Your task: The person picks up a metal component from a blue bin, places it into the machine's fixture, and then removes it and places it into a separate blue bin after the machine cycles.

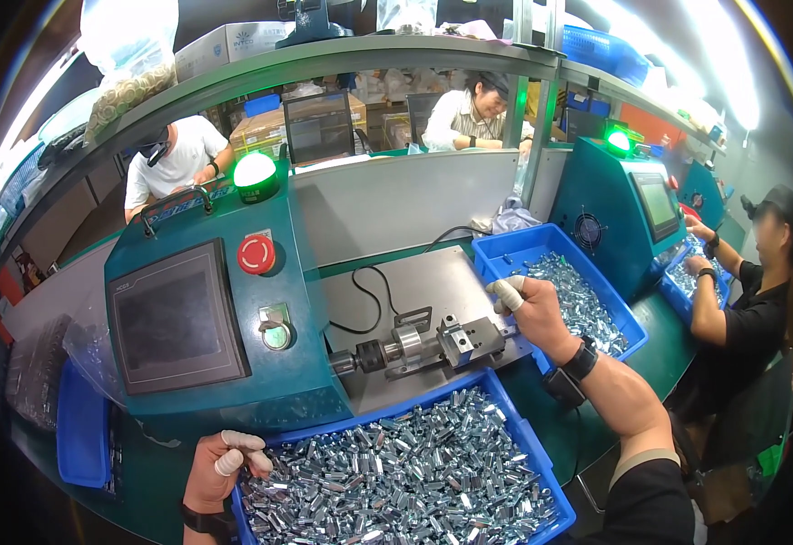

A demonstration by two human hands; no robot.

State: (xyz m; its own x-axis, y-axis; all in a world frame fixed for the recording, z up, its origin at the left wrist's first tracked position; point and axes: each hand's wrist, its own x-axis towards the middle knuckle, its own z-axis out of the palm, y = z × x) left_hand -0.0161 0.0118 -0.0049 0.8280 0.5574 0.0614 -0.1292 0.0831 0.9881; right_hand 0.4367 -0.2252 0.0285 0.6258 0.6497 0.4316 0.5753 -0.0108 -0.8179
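Observation:
My left hand [213,472], with white finger cots, is at the left rim of a blue tray [514,427] heaped with small shiny metal fittings [396,472]. Its fingers are curled in with the thumb close to them; anything between them is too small to make out. My right hand [541,316], also in finger cots, hovers by the right end of a metal clamping fixture [458,343]. Its thumb and fingers are pinched together, and what they hold is hidden. The fixture lines up with a dark chuck [371,355] on the shaft of a teal machine [224,400].
A second blue tray [628,331] of metal fittings stands beyond my right hand. The machine carries a dark screen [178,318], a red stop button [256,254] and a lit green lamp [256,173]. A metal shelf [360,59] crosses above. Other people work across and at right.

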